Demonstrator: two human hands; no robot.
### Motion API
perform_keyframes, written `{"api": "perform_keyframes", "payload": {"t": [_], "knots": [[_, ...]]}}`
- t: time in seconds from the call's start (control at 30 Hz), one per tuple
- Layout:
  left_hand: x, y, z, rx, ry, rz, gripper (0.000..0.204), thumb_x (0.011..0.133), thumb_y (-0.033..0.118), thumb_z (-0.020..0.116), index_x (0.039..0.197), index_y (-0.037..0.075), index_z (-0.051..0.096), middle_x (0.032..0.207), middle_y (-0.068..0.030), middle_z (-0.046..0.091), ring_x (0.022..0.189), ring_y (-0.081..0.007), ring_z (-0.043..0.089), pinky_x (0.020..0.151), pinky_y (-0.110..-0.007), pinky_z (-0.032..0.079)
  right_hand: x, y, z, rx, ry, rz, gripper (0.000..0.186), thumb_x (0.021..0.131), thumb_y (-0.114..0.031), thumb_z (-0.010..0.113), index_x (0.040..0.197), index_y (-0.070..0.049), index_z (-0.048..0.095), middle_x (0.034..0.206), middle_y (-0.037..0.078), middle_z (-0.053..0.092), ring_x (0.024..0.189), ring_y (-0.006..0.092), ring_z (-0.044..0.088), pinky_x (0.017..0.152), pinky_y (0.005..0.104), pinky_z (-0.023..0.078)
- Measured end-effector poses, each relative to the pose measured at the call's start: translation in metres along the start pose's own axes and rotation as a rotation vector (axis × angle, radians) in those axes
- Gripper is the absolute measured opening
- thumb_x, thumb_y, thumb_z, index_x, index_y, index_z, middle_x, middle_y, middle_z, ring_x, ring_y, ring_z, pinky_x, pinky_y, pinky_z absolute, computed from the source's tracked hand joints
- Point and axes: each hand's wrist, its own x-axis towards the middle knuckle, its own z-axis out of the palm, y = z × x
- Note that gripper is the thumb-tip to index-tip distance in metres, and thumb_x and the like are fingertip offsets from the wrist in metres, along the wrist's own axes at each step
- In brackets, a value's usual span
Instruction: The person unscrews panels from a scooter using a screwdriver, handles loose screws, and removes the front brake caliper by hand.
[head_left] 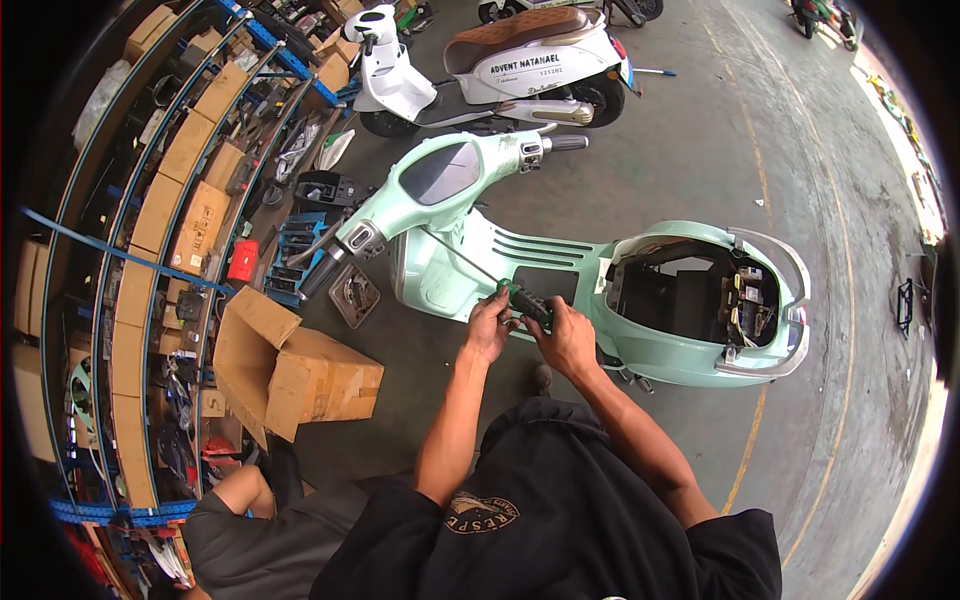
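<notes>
My left hand (491, 324) is closed on the front of a green-and-black tool handle (525, 300), just where a long thin metal shaft (465, 259) comes out of it. My right hand (564, 338) grips the black rear part of the same handle. The shaft runs up and left to the front column of a mint-green scooter (440, 288), just below its handlebar housing (398, 205); its tip is too small to make out. Both hands are over the footboard (545, 252), left of the open seat compartment (690, 300), which has wiring and parts at its right.
Shelving with boxes (150, 240) lines the left. An open cardboard box (322, 383), a tray (355, 296) and a blue toolbox (298, 255) lie beside the scooter. A white scooter (480, 75) stands beyond. A co-worker (248, 535) in dark clothes is low at my left.
</notes>
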Motion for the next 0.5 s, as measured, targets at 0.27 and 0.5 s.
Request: {"api": "perform_keyframes", "payload": {"t": [0.27, 0.5], "knots": [[0.000, 0.000, 0.000, 0.006, 0.051, -0.080, 0.034, 0.094, 0.041, 0.060, 0.107, 0.011, 0.067, 0.085, 0.0077, 0.059, 0.073, -0.0062, 0.047, 0.071, -0.029, 0.042, 0.008, -0.008, -0.008, 0.099, -0.354, 0.406, 0.076, 0.091, -0.069, 0.039, 0.083, 0.000, 0.069, 0.074, 0.022, 0.068, 0.075, 0.0415, 0.067, 0.075, 0.0474, 0.051], [-0.006, 0.003, 0.001, -0.027, 0.038, -0.113, 0.033, 0.092, 0.039, 0.063, 0.108, 0.011, 0.067, 0.084, 0.0071, 0.059, 0.073, -0.0067, 0.048, 0.071, -0.029, 0.042, 0.015, 0.003, 0.011, 0.337, -0.277, 0.512, 0.059, 0.098, -0.050, 0.045, 0.087, 0.006, 0.063, 0.064, 0.025, 0.059, 0.067, 0.0385, 0.063, 0.070, 0.0486, 0.046]]}}
